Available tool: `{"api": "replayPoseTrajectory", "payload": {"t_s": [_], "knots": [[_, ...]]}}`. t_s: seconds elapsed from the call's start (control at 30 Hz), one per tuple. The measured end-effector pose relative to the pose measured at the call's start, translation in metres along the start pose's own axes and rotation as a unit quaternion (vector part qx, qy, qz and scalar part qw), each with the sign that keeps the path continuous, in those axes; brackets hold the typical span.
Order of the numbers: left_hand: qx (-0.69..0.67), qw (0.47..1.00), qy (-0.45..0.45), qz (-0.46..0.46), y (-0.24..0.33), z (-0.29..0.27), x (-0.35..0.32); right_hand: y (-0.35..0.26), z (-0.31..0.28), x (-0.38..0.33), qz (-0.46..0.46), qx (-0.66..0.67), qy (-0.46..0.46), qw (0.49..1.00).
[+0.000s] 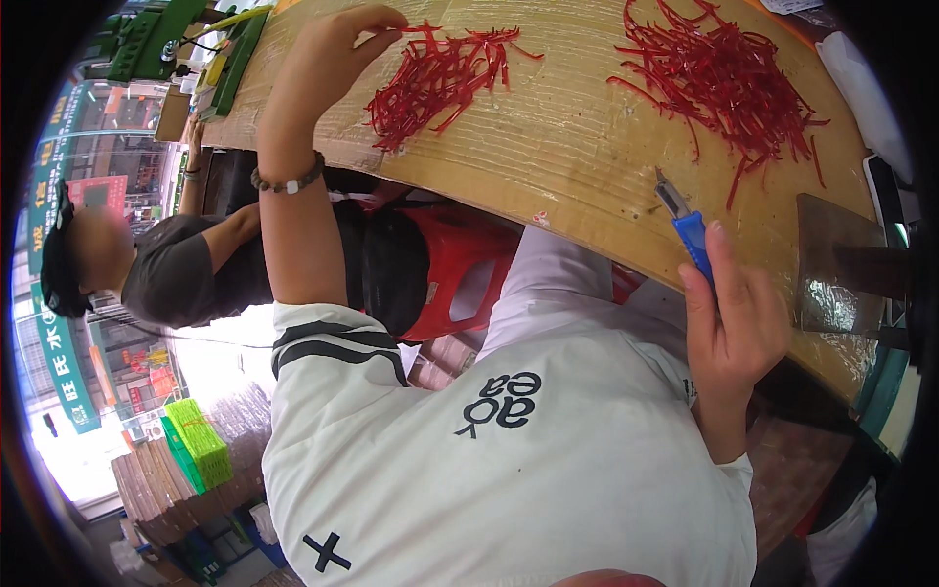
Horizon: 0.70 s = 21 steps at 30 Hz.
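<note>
My right hand is closed round the blue handle of a utility knife, its metal blade pointing away from me over the table. At the far left, my left hand has thumb and fingertips pinched together at the end of a thin red strip. That strip runs toward the smaller pile of glossy red strips, which lies just right of the hand. A larger heap of the same red strips is spread out at the far right, beyond the knife's tip.
The brown table has a scuffed, film-like covering. At its right edge stand a clear plate and a dark bracket. Green machinery is at the far left. Another person sits at left, near a red stool.
</note>
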<state>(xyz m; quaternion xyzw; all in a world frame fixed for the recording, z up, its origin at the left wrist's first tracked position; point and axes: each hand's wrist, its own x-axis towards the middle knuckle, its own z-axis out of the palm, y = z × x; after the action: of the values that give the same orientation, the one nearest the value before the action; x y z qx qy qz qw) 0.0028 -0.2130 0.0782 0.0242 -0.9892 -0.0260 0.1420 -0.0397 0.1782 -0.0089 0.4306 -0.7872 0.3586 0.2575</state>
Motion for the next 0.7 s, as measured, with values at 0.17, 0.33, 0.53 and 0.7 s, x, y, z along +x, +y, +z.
{"api": "replayPoseTrajectory", "payload": {"t_s": [0.17,0.33,0.53,0.7], "knots": [[-0.007,0.998,0.051,-0.028,0.006,-0.015,-0.023,0.001,-0.001,0.000,-0.001,-0.001,-0.006,1.000],[-0.062,0.989,0.119,-0.058,0.023,-0.012,-0.039,0.000,-0.001,0.001,0.001,0.006,-0.005,1.000],[-0.142,0.973,0.179,-0.020,0.077,0.008,-0.041,0.000,-0.001,0.001,0.003,0.008,-0.001,1.000],[-0.307,0.935,0.175,0.007,0.160,0.052,-0.044,0.002,-0.008,0.005,0.020,0.068,-0.043,0.997]]}}
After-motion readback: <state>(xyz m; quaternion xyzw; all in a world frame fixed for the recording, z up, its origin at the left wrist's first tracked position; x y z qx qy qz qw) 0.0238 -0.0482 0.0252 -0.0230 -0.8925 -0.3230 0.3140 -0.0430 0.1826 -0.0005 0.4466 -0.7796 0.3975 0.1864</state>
